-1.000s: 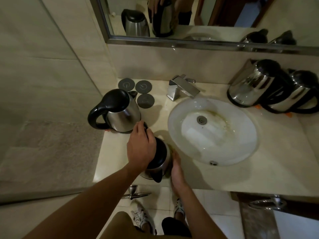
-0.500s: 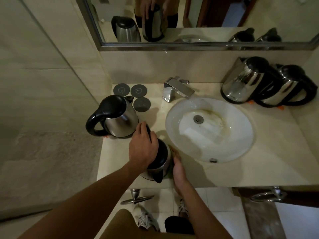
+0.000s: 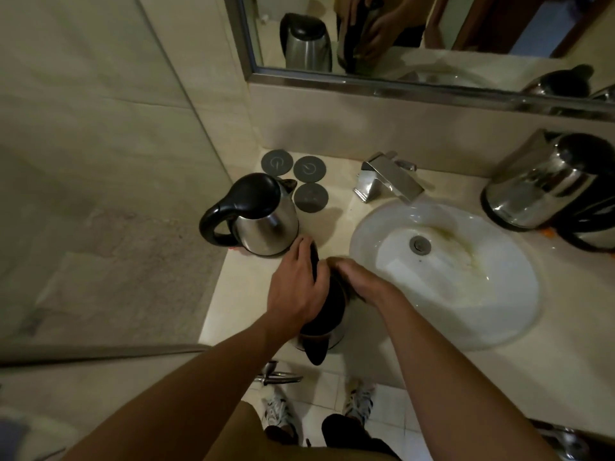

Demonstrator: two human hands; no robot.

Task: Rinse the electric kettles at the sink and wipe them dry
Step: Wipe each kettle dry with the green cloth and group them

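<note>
Kettle in hand: a small stainless-steel electric kettle with black lid and black handle [image 3: 324, 319] stands on the beige stone counter [image 3: 565, 344] near its front edge, directly at 9 o'clock from the white oval sink basin [image 3: 446, 271]. My left hand [image 3: 296, 287] lies over the lid, fingers curled round the far rim at 12 o'clock. My right hand [image 3: 357, 281] presses against the kettle's basin-side wall; its fingertips are hidden behind the body, so I cannot tell whether they wrap it or only press flat. The black handle points toward me at 6 o'clock, overhanging the counter edge, so the kettle's handle-to-spout axis runs 6 to 12, square to the path toward the basin.

The deciding relation, in my judgement, is that the basin lies at 3 o'clock from the kettle, on the side my right hand occupies; that hand is nearer the basin and the chrome faucet [image 3: 387, 179] at 1 o'clock. A second steel kettle with black lid [image 3: 256, 217] stands just beside the held one at 11 o'clock, close to my left fingers. Two more steel kettles [image 3: 545, 184] sit at 2 o'clock beyond the basin. Three dark round coasters [image 3: 309, 183] lie at 12 o'clock.
</note>
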